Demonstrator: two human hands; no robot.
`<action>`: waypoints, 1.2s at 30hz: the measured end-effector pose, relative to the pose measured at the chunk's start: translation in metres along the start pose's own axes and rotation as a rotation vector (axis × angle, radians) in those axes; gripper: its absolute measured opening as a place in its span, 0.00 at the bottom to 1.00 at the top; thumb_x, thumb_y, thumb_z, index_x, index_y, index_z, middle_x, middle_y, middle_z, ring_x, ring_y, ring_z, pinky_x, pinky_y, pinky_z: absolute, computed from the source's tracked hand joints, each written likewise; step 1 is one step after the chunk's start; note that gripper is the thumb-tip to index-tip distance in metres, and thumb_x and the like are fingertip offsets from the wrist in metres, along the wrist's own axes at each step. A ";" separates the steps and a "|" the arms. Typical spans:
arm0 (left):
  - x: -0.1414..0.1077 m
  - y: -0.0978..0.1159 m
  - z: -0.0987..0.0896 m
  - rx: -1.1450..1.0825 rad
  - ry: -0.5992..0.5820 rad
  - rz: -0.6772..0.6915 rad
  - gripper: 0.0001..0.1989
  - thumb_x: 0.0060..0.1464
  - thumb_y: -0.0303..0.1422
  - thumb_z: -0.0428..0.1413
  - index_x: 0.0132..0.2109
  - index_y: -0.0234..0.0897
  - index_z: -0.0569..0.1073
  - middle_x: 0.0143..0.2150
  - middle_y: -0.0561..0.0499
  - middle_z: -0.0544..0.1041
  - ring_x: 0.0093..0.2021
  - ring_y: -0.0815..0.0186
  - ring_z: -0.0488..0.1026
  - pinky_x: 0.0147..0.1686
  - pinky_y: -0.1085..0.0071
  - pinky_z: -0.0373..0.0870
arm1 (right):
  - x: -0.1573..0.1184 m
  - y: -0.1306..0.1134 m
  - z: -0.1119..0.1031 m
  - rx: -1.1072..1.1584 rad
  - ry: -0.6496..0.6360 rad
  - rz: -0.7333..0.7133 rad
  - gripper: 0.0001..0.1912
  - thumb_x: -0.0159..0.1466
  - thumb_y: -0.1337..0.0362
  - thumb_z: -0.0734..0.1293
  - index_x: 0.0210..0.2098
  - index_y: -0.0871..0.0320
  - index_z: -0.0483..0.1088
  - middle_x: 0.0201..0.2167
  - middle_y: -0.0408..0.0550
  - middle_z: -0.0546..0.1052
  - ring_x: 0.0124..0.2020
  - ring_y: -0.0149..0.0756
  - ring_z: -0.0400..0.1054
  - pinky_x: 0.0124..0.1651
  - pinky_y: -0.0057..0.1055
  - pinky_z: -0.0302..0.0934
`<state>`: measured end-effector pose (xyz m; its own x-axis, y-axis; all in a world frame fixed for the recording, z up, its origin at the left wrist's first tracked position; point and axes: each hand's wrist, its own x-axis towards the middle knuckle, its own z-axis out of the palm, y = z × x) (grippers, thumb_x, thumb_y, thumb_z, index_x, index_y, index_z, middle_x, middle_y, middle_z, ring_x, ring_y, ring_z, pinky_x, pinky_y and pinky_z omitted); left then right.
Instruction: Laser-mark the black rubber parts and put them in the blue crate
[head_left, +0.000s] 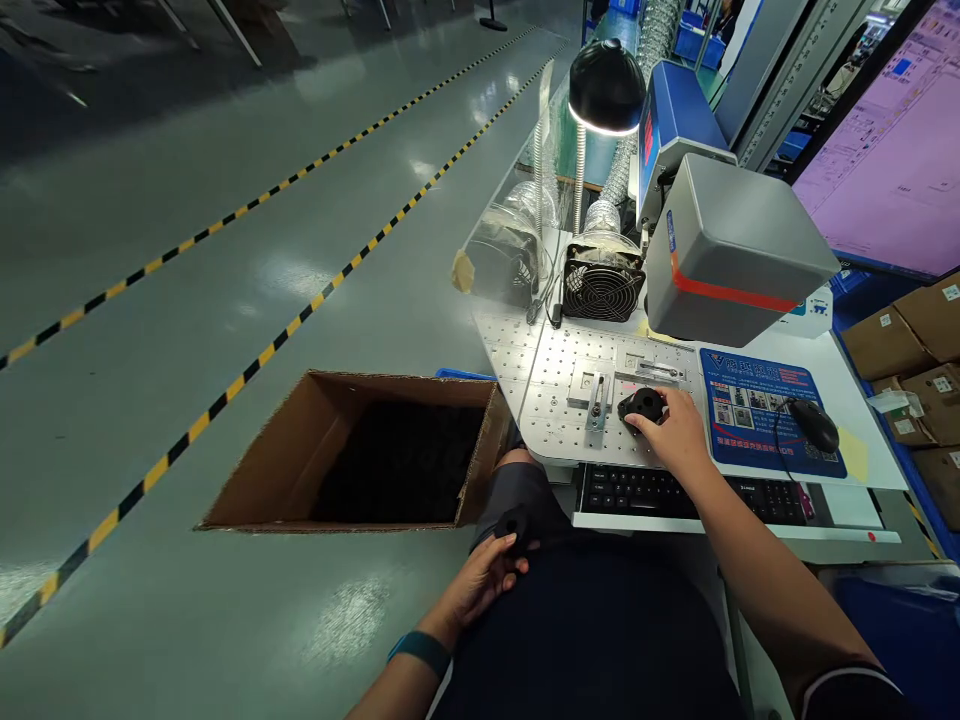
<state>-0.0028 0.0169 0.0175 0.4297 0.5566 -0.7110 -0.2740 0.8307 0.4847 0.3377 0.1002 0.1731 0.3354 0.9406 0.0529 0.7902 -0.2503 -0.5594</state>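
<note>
On the perforated metal plate [549,385], my right hand [675,432] grips a black plastic part [643,404] with a rounded outline and holes in it. Fingers and thumb close around its right side. Beside the part, metal stop blocks with slotted brackets [597,400] are fixed to the plate. Over my lap, my left hand [486,578] holds a similar black part [513,524] between thumb and fingers. A cardboard box [255,470] to the left contains a dark mass of black items, too dim to make out singly.
A grey machine head [739,245] overhangs the plate. Behind it stand a black fan [602,285] and a lit lamp [606,88]. To the right are a mouse [814,425] on a blue mat [750,390], a monitor [892,150] and cartons [930,320]. A keyboard [637,490] sits below the table edge.
</note>
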 end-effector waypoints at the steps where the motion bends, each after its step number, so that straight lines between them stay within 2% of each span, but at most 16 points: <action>1: 0.001 0.000 -0.001 0.003 -0.004 -0.006 0.19 0.50 0.39 0.67 0.43 0.34 0.71 0.47 0.39 0.79 0.31 0.66 0.76 0.20 0.77 0.65 | 0.003 0.001 0.002 0.012 -0.006 -0.022 0.31 0.57 0.47 0.72 0.55 0.55 0.68 0.51 0.54 0.71 0.50 0.51 0.68 0.51 0.47 0.64; 4: 0.003 0.000 -0.002 0.012 -0.003 -0.010 0.20 0.49 0.40 0.67 0.44 0.34 0.71 0.45 0.39 0.80 0.30 0.66 0.76 0.19 0.76 0.65 | 0.015 0.006 0.007 0.081 -0.035 -0.087 0.31 0.59 0.53 0.71 0.60 0.53 0.65 0.56 0.53 0.70 0.54 0.49 0.67 0.54 0.46 0.64; 6: 0.003 0.001 -0.001 0.012 0.003 -0.011 0.20 0.49 0.40 0.67 0.44 0.34 0.71 0.44 0.40 0.80 0.30 0.66 0.76 0.19 0.77 0.65 | 0.021 0.010 0.012 0.109 -0.011 -0.084 0.33 0.59 0.55 0.71 0.62 0.53 0.64 0.58 0.54 0.69 0.55 0.50 0.66 0.55 0.47 0.63; 9: 0.003 0.001 0.001 0.016 0.006 -0.012 0.20 0.49 0.41 0.66 0.44 0.34 0.71 0.44 0.41 0.80 0.30 0.67 0.75 0.20 0.78 0.65 | 0.027 0.015 0.020 0.095 0.062 -0.039 0.30 0.57 0.55 0.73 0.56 0.55 0.68 0.54 0.55 0.72 0.54 0.52 0.66 0.56 0.49 0.61; 13: 0.003 0.001 0.002 0.031 0.004 -0.006 0.21 0.50 0.41 0.66 0.45 0.34 0.71 0.45 0.40 0.80 0.30 0.67 0.75 0.20 0.78 0.64 | 0.029 0.015 0.027 0.132 0.044 -0.025 0.20 0.56 0.56 0.73 0.46 0.56 0.74 0.48 0.52 0.74 0.48 0.48 0.69 0.51 0.45 0.64; 22: 0.011 -0.004 -0.004 0.044 -0.003 -0.009 0.19 0.54 0.41 0.63 0.46 0.32 0.71 0.46 0.39 0.79 0.31 0.68 0.74 0.20 0.78 0.63 | 0.030 0.007 0.029 0.156 0.043 -0.065 0.16 0.57 0.57 0.73 0.44 0.56 0.75 0.47 0.52 0.74 0.49 0.48 0.67 0.53 0.45 0.62; 26: 0.013 -0.004 -0.003 0.038 0.000 -0.022 0.20 0.52 0.42 0.65 0.45 0.33 0.71 0.46 0.39 0.79 0.30 0.68 0.74 0.20 0.79 0.63 | 0.030 0.005 0.026 0.147 0.021 -0.073 0.16 0.58 0.57 0.73 0.44 0.56 0.75 0.48 0.52 0.73 0.50 0.48 0.67 0.53 0.45 0.62; 31: 0.012 -0.004 -0.002 0.029 0.011 -0.040 0.19 0.51 0.41 0.65 0.43 0.32 0.72 0.46 0.40 0.79 0.30 0.68 0.75 0.21 0.78 0.66 | 0.029 0.004 0.027 0.147 0.009 -0.063 0.19 0.58 0.55 0.73 0.47 0.56 0.74 0.48 0.51 0.73 0.52 0.49 0.65 0.53 0.45 0.62; 34: 0.011 -0.004 -0.002 0.032 0.025 -0.043 0.19 0.51 0.41 0.66 0.43 0.32 0.73 0.47 0.39 0.79 0.31 0.68 0.75 0.21 0.78 0.67 | 0.025 0.005 0.030 0.148 0.047 -0.029 0.28 0.57 0.52 0.73 0.54 0.56 0.70 0.53 0.53 0.72 0.55 0.50 0.64 0.56 0.46 0.61; 36: 0.010 -0.003 -0.002 0.025 0.042 -0.045 0.20 0.50 0.42 0.66 0.44 0.32 0.73 0.45 0.40 0.80 0.29 0.68 0.75 0.20 0.78 0.65 | 0.022 0.005 0.034 0.132 0.079 -0.003 0.34 0.57 0.50 0.74 0.58 0.58 0.67 0.56 0.56 0.71 0.57 0.51 0.63 0.58 0.48 0.59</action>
<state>0.0006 0.0199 0.0080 0.4047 0.5194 -0.7527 -0.2333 0.8545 0.4642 0.3321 0.1276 0.1434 0.3770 0.9188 0.1166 0.7184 -0.2106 -0.6630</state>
